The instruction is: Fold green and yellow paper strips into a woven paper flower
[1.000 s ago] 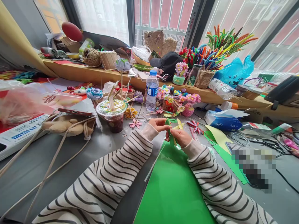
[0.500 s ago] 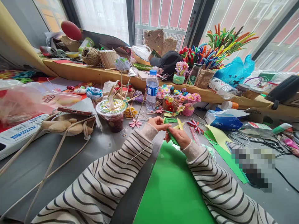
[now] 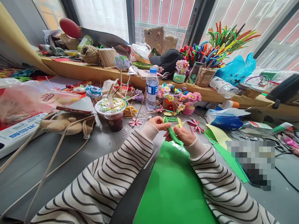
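Note:
Between both hands is a bundle of folded green paper strips (image 3: 173, 135), tilted down to the right. My left hand (image 3: 159, 123) pinches its upper end with thumb and fingertips. My right hand (image 3: 183, 135) is closed on the lower part, its thumb and fingers on either side. Beneath them lies a large green sheet (image 3: 174, 183) on the grey table. Just beyond the hands are yellow folded strips (image 3: 180, 122) and more green folded pieces (image 3: 171, 119). A red and white paper star (image 3: 195, 126) sits to the right of the right hand.
A lidded drink cup (image 3: 113, 115) and a water bottle (image 3: 152, 90) stand behind my left arm. Green-handled scissors (image 3: 211, 139), a tissue pack (image 3: 224, 119) and a blurred-out phone (image 3: 252, 163) lie right. A strapped bag (image 3: 67, 124) is at left. Craft flowers (image 3: 177, 98) line the back.
My right hand has shifted slightly right and its fingers have moved along the green strips, showing more of them. The thin white thread across the left sleeve no longer shows clearly.

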Tool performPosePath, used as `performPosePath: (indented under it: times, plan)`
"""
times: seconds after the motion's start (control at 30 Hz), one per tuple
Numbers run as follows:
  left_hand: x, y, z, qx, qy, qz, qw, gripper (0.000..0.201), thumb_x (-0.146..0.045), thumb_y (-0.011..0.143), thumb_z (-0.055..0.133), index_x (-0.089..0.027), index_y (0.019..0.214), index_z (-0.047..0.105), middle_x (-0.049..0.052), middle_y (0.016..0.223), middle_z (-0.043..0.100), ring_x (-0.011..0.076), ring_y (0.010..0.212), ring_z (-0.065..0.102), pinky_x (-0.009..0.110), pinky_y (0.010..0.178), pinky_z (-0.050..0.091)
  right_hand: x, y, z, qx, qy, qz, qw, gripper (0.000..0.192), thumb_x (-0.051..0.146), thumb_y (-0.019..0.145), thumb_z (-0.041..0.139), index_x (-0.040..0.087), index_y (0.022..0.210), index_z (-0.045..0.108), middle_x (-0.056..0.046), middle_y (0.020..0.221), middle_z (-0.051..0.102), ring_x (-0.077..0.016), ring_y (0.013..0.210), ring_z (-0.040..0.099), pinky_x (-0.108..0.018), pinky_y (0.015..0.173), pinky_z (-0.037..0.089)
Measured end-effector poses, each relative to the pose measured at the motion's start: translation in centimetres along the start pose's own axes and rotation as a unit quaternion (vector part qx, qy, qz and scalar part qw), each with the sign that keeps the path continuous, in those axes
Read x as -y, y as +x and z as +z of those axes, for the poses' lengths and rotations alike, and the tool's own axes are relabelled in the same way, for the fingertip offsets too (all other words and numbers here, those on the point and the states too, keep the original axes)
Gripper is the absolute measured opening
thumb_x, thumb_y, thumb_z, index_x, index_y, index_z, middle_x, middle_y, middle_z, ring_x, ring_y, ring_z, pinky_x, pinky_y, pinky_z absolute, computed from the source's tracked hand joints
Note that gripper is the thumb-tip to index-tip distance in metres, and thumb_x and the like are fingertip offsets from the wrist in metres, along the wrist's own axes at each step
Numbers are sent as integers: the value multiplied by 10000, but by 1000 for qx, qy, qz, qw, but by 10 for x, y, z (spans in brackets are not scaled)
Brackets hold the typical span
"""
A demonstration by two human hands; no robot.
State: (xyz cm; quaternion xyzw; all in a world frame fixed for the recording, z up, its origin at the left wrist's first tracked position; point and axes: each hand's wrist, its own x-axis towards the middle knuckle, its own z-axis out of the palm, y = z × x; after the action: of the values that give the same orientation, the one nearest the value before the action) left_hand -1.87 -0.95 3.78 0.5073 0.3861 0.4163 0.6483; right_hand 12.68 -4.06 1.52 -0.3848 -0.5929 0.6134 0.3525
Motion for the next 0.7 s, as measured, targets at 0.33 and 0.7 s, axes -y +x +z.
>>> performPosePath:
  times: [0.33, 0.7]
  plan:
    - [3, 1, -1, 6, 54, 33, 998, 345, -204, 474, 694, -131, 523, 360, -85, 412, 453, 31, 399, 457, 177, 441, 386, -1, 2, 4, -31, 14, 30, 999, 416, 518, 643, 523, 118, 646, 639, -39, 583, 631, -100, 530, 563, -223, 532, 420]
    - [-3, -2, -2, -7, 18, -28, 999, 323, -241, 470, 711, -112, 573, 433, -55, 509, 509, 45, 509, 524, 237, 618, 465, 4, 0, 10, -88, -47, -21, 995, 411, 522, 647, 510, 130, 555, 589, 0, 461, 552, -82, 436, 497, -211, 446, 371]
